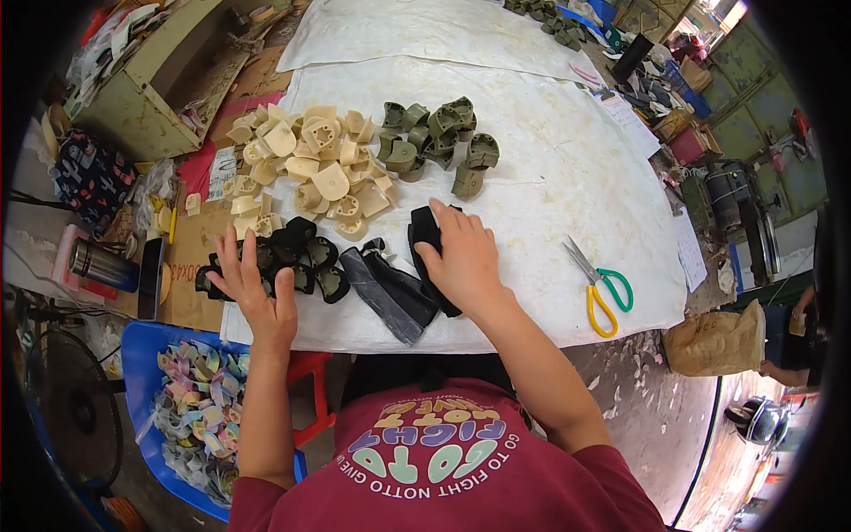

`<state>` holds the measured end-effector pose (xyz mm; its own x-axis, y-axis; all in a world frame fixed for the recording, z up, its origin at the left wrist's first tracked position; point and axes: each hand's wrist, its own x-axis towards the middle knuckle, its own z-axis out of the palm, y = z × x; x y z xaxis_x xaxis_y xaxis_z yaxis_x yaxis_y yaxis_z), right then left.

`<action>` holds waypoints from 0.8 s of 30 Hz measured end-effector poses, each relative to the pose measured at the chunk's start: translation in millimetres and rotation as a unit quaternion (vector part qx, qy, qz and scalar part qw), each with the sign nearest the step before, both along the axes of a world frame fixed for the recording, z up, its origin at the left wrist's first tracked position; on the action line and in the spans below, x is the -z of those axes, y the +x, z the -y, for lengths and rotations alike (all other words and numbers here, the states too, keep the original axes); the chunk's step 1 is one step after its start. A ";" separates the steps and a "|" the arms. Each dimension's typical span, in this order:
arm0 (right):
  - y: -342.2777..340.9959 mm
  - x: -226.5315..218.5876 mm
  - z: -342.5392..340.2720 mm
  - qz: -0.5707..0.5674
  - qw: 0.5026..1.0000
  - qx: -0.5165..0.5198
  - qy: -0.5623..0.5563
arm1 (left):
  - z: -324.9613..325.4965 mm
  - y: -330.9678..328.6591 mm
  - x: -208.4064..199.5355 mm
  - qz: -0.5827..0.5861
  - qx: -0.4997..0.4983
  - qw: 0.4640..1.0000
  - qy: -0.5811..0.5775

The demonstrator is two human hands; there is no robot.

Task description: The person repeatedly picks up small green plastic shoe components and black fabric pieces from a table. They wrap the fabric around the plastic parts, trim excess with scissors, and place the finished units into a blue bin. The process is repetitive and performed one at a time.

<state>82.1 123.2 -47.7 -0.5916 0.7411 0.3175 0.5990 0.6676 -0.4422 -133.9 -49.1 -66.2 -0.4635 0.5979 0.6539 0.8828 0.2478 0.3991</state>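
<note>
My left hand is spread, its fingers reaching over a cluster of small black-covered shoe heels near the table's front edge. My right hand lies on a stack of black fabric pieces, fingers stretched out and thumb apart; its palm hides part of the stack. Between the hands is a dark grey, shiny strip of material, lying at a slant. Beyond them sit a heap of cream-coloured heels and, to its right, a smaller group of olive-green heels.
Scissors with green and yellow handles lie right of my right hand on the white sheet. A blue bin of colourful scraps stands below at left, beside a red stool. A metal flask and phone are at far left.
</note>
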 end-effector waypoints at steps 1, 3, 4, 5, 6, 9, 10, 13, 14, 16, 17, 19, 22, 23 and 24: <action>-7.3 3.5 -3.2 0.033 0.999 0.005 0.008 | 2.2 6.5 -4.3 0.014 -0.005 1.000 0.008; -15.1 12.3 -5.5 0.058 0.998 0.004 0.013 | 6.4 23.1 -13.1 0.016 0.005 0.999 0.029; -16.1 17.8 -6.5 0.051 0.999 0.002 0.010 | 5.0 31.6 -16.8 0.019 0.012 0.999 0.042; -16.9 19.9 -7.5 0.042 0.999 -0.003 0.004 | 3.1 39.6 -23.3 0.019 0.026 0.998 0.045; -16.8 20.5 -9.2 0.027 0.999 0.000 -0.036 | 2.4 47.6 -28.7 0.019 0.040 0.998 0.044; -7.2 19.0 -23.1 0.002 0.985 -0.001 -0.175 | -8.4 69.3 -41.2 0.048 0.086 0.994 0.053; -1.9 19.6 -27.7 0.005 0.972 -0.010 -0.237 | -12.0 75.1 -45.2 0.069 0.105 0.991 0.048; 2.9 15.8 -28.1 -0.027 0.943 -0.013 -0.331 | -25.6 90.7 -49.7 0.148 0.142 0.977 0.056; 4.9 14.4 -27.0 -0.045 0.937 -0.007 -0.347 | -28.1 92.9 -47.0 0.169 0.146 0.973 0.058; 2.8 12.7 -22.5 -0.096 0.976 -0.065 -0.184 | -31.9 96.9 -45.9 0.193 0.151 0.968 0.061; 1.2 12.9 -19.7 -0.122 0.983 -0.090 -0.102 | -33.7 98.7 -46.9 0.196 0.154 0.967 0.058; -1.4 16.2 -17.8 -0.057 0.992 -0.087 -0.068 | -33.7 102.1 -49.4 0.185 0.152 0.970 0.046; -2.7 23.1 -22.0 -0.046 0.994 -0.083 -0.062 | -30.8 104.0 -54.2 0.173 0.148 0.973 0.036; -2.0 25.0 -22.8 -0.055 0.993 -0.083 -0.069 | -30.1 102.6 -52.8 0.192 0.153 0.969 0.042; 1.2 25.4 -24.4 -0.085 0.988 -0.081 -0.103 | -30.5 101.6 -51.7 0.210 0.158 0.964 0.048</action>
